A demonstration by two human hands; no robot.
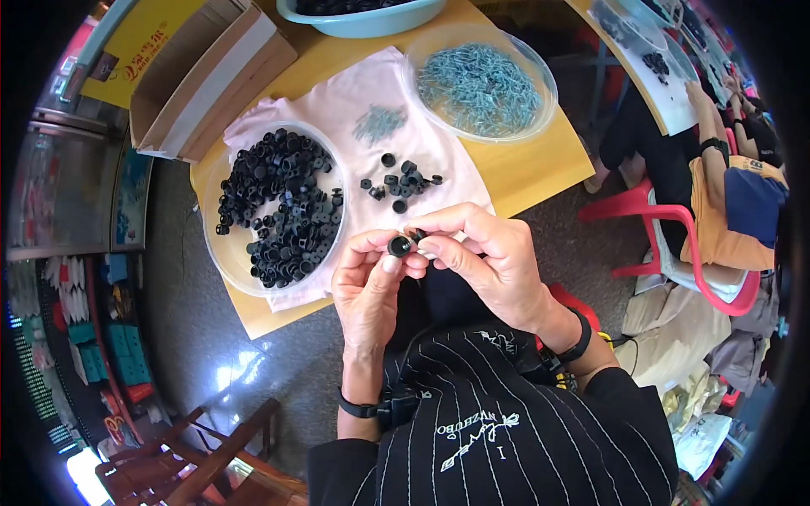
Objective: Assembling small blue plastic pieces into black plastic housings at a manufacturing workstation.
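Observation:
Near the table's front edge, my left hand [368,291] pinches a small round black cap [399,246], its hollow side facing up. Against it, my right hand [498,266] grips a second small black part [417,234] between thumb and fingers; its exact shape is partly hidden. Just beyond the hands, several loose black parts [410,179] lie on a pale pink cloth [333,99]. Farther off sits a small heap of thin blue-green pins [380,124]. Left of my hands, a shallow clear tub [221,255] holds many black caps [291,202].
A round clear tub [550,108] full of blue-green pins stands at the far right of the yellow table [548,164]. Behind are a cardboard box [211,80] and a light blue basin [363,25]. To the right, another person sits on a red chair [666,228]. A wooden chair [202,460] stands lower left.

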